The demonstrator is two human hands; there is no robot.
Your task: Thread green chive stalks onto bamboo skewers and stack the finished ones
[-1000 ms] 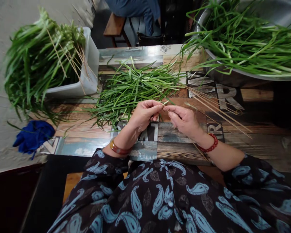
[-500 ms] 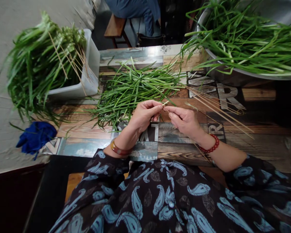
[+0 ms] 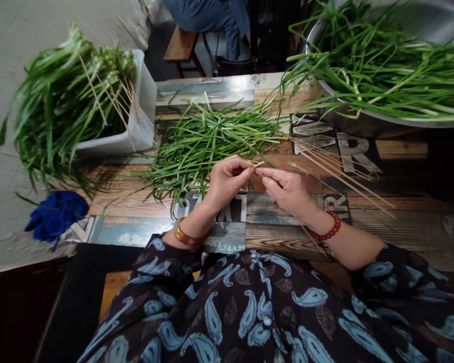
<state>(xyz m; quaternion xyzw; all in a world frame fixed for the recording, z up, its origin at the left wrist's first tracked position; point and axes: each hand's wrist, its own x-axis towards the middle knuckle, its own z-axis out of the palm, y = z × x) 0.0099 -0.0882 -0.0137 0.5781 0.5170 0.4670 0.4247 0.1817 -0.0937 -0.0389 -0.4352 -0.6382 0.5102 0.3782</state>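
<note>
Between the thumb and forefinger of my left hand point(image 3: 227, 182) is the pale end of a garlic chive point(image 3: 259, 164). My right hand point(image 3: 287, 190) is closed around a thin bamboo skewer point(image 3: 313, 239), whose rear part sticks out below the wrist. The fingertips of both hands meet, so the skewer's tip is hard to make out. Just beyond my hands, a loose pile of garlic chives point(image 3: 212, 136) lies across the table point(image 3: 280, 234). Several bare skewers point(image 3: 350, 176) lie fanned out to the right of the pile.
A white plastic bin point(image 3: 147, 101) at the left holds skewered greens point(image 3: 45, 111). At the right stands a metal bowl point(image 3: 366, 123) heaped with chives. A blue cloth point(image 3: 56, 216) lies near the wall. Across the table, a person's legs point(image 3: 212, 20) show beside a wooden stool point(image 3: 179, 44).
My hands stay together in almost the same place, with the chive end tilted slightly flatter. The whole view has shifted a little; nothing was let go or picked up.
</note>
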